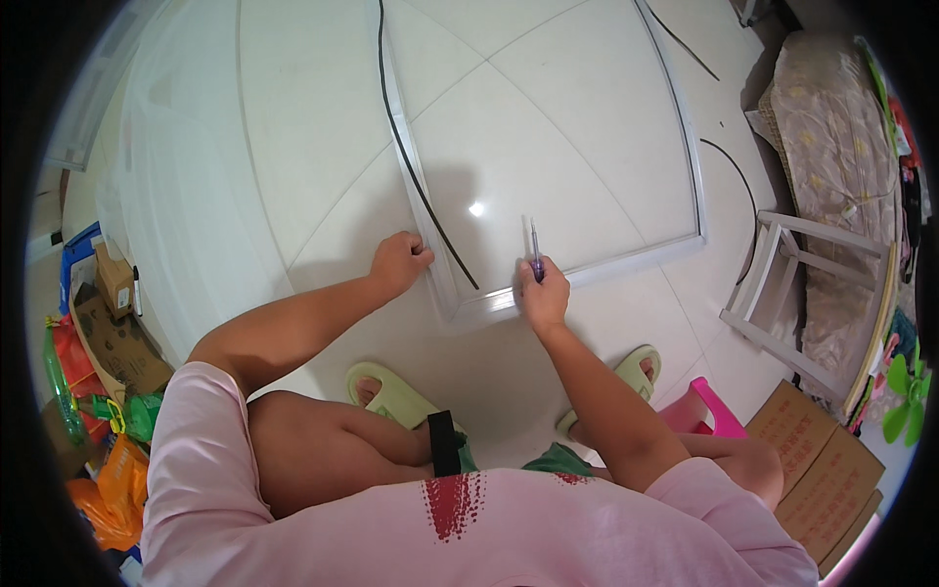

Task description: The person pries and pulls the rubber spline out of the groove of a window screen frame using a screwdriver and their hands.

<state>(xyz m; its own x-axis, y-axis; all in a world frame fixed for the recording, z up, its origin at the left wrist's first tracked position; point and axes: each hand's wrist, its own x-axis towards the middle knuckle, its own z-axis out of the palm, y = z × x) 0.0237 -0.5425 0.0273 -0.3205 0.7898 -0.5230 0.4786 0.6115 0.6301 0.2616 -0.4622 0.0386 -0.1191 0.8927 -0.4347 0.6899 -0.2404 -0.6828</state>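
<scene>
A pale rectangular frame point(590, 264), like a window screen frame, lies flat on the floor before me. Along its left side runs a thin black strip point(423, 188), its near end loose by the front left corner. My left hand point(398, 264) is closed at the outer edge of that side, its fingertips pinched together; whatever may be between them is too small to make out. In my right hand point(546, 296) is a screwdriver point(536, 256) with a purple handle, its shaft pointing away from me. This hand is just above the front bar of the frame.
White netting point(191, 196) spreads over the floor at the left. More black strip point(748, 186) curves right of the frame, near a grey stool point(773, 264) on its side. Cardboard boxes point(817, 460) and a pink plastic stool point(706, 411) are at the near right; bags and boxes point(117, 342) crowd the left.
</scene>
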